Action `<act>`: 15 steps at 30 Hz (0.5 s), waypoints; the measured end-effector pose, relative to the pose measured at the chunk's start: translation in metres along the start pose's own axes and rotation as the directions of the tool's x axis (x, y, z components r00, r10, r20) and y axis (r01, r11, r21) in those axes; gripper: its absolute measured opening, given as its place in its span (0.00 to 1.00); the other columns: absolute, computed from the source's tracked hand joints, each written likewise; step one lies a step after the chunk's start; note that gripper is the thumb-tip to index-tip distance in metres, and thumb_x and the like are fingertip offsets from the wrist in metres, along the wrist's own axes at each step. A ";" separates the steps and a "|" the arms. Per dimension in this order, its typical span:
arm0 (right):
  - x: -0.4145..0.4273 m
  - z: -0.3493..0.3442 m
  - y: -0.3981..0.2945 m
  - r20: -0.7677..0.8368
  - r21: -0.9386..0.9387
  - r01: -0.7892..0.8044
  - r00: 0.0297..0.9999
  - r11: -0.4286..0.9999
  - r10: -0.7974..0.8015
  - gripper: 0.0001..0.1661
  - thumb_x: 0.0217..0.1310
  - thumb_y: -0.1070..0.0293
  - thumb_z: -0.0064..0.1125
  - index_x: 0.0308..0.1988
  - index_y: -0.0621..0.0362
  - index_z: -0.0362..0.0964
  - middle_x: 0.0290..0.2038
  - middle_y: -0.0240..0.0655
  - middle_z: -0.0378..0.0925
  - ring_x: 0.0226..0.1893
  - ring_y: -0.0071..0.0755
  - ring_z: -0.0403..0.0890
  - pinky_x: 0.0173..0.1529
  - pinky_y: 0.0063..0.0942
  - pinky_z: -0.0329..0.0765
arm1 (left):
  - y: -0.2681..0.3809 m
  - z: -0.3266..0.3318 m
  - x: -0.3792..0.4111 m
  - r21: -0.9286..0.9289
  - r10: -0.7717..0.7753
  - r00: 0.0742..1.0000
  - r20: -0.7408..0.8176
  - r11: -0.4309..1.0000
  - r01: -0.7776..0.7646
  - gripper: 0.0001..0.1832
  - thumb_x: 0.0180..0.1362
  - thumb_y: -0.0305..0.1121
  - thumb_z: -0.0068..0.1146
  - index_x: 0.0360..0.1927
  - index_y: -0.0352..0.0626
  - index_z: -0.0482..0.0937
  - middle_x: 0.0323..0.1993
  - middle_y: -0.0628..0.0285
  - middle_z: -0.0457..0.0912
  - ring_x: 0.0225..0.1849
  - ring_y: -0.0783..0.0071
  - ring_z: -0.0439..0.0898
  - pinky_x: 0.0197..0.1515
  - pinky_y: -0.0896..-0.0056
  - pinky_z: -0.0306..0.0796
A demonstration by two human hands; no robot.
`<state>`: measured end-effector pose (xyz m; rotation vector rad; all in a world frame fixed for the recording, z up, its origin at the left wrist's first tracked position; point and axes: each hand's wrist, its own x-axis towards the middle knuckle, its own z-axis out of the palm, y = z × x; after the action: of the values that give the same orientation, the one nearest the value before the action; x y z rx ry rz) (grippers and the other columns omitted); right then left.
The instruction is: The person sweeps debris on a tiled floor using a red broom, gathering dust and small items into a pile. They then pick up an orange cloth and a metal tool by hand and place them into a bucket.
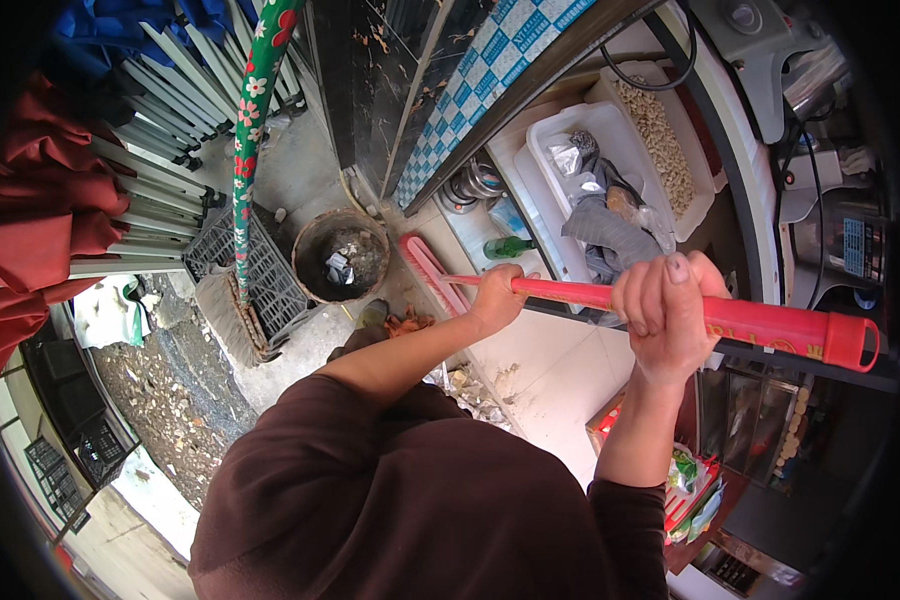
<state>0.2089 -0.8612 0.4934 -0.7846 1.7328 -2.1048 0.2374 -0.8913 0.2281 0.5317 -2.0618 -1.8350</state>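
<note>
Both hands grip the red handle (570, 291) of a broom, which runs across the view and bears yellow writing near its capped end. My left hand (499, 298) is closed around the lower, thinner part. Closer to the looped end cap, my right hand (667, 315) wraps the thick part. The broom's pink head (433, 274) rests on the floor along the doorway, beside a round dark bin (379, 259) with crumpled litter inside. Below my left forearm, a heap of litter (476, 394) lies on the floor, partly covered by my clothing.
A second broom with a flowered green handle (246, 150) leans over a grey plastic crate (285, 277). Folded canopy frames (157, 187) with red and blue cloth stand left. On the right, a shelf holds white tubs (551, 135), one with peanuts, and a green bottle (506, 247).
</note>
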 end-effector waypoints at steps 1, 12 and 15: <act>-0.001 0.004 -0.006 0.011 0.027 0.023 1.000 0.999 -0.024 0.19 0.61 0.75 0.43 0.17 0.55 0.50 0.08 0.26 0.52 0.08 0.18 0.52 0.15 0.22 0.56 | 0.003 -0.005 0.000 0.015 0.026 0.999 -0.030 1.000 -0.025 0.20 0.53 0.39 0.56 0.15 0.35 0.67 0.16 0.52 0.67 0.19 0.62 0.64 0.26 0.65 0.63; 0.020 0.059 0.054 0.213 -0.336 0.095 0.977 0.937 -0.023 0.18 0.63 0.74 0.42 0.19 0.56 0.52 0.10 0.25 0.54 0.09 0.17 0.53 0.17 0.21 0.58 | -0.061 -0.054 0.027 -0.106 -0.139 0.990 0.015 0.985 0.139 0.16 0.52 0.34 0.54 0.15 0.35 0.69 0.17 0.48 0.72 0.21 0.53 0.72 0.27 0.62 0.66; 0.011 0.067 0.048 0.088 -0.235 0.001 0.996 0.972 0.020 0.19 0.59 0.73 0.50 0.16 0.58 0.57 0.12 0.24 0.61 0.14 0.12 0.59 0.17 0.18 0.59 | -0.041 -0.052 0.012 -0.098 -0.111 0.994 0.023 0.989 0.113 0.16 0.52 0.34 0.54 0.15 0.35 0.69 0.17 0.48 0.72 0.21 0.53 0.71 0.27 0.62 0.66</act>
<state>0.2340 -0.9313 0.4571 -0.9176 1.9553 -1.8479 0.2541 -0.9466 0.1938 0.6181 -1.9761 -2.0003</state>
